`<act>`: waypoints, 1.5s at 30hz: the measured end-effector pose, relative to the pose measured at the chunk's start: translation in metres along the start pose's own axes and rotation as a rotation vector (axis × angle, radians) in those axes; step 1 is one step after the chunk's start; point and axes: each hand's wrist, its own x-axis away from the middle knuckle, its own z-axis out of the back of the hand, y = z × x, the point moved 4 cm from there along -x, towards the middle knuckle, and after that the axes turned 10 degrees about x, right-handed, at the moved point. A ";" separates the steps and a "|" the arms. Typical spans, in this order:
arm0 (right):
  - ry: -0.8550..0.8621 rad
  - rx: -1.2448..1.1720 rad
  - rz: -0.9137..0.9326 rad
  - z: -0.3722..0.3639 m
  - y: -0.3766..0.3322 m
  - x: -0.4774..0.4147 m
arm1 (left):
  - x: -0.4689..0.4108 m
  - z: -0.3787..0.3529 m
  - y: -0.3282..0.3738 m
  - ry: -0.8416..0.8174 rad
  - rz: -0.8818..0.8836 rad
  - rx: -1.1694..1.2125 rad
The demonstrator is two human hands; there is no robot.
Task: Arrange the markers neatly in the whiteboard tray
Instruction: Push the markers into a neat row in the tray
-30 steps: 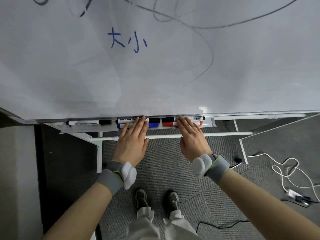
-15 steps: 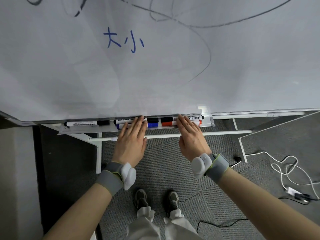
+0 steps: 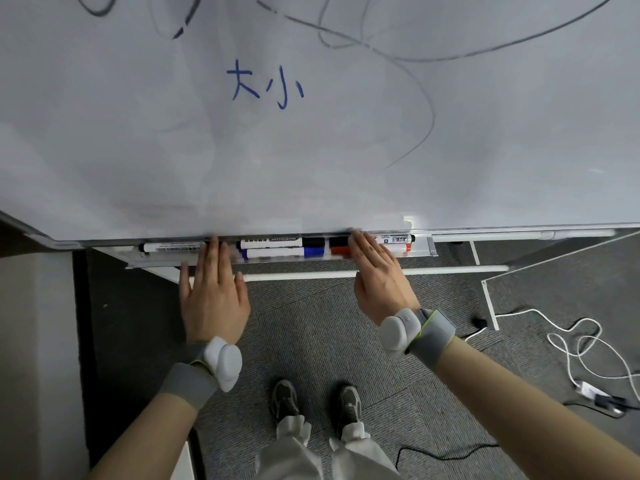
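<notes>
Plastic markers (image 3: pixel 394 239) lie in two rows in the whiteboard tray (image 3: pixel 431 247). They look light, stiff and smooth-barrelled, so I judge they roll and slide easily. They are best pinched at mid-barrel rather than by the caps, or nudged endwise with flat fingertips.

The left hand (image 3: pixel 213 292) and right hand (image 3: pixel 381 282) both have straight fingers, tips at the tray, gripping nothing. Between the two sets of fingers lie a black-capped marker (image 3: pixel 282 242) and, nearer the lip, a blue-capped marker (image 3: pixel 280 252). A lone black marker (image 3: pixel 169 247) lies outward of the left fingers. A red marker (image 3: pixel 341 250) passes beneath the right fingers.

The whiteboard (image 3: pixel 311 150) overhangs the tray and likely cramps reach from above. The stand's white crossbar (image 3: pixel 304 274) runs beneath the knuckles.
</notes>
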 end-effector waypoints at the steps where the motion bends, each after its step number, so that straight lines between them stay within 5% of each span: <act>1: 0.003 0.001 0.003 0.000 -0.002 -0.001 | 0.001 0.000 -0.003 -0.005 0.007 -0.004; 24: -0.012 0.014 -0.009 -0.005 -0.019 -0.004 | 0.002 -0.002 -0.018 -0.020 0.029 0.034; 45: -0.052 0.016 -0.044 -0.011 -0.059 -0.013 | -0.005 0.012 -0.008 -0.103 -0.268 0.223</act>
